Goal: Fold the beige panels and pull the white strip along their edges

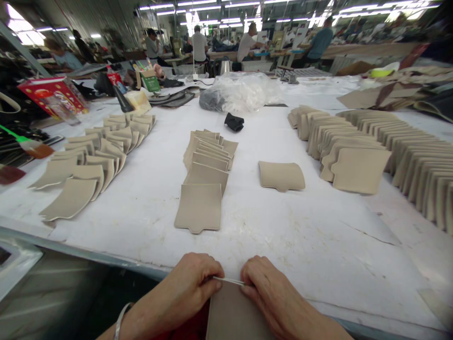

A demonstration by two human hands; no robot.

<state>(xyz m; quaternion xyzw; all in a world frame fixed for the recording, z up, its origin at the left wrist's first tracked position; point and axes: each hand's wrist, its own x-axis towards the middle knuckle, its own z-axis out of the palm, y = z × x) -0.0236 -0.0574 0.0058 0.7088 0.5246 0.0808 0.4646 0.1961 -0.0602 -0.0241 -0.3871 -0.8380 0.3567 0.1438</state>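
Both hands grip the top edge of a beige panel at the table's front edge. My left hand pinches its left corner, fingers closed. On the right corner, my right hand is closed in the same way. Two thin pale edges show between the hands, and the panel's lower part runs out of view. Straight ahead of my hands lies a beige piece with a small tab, in front of an overlapping row of similar pieces. A single curved piece lies to the right of that row.
Fanned beige pieces cover the table's left side; dense rows stand at the right. Farther back are a black crumpled item, a clear plastic bag and a red box. Several people sit or stand beyond.
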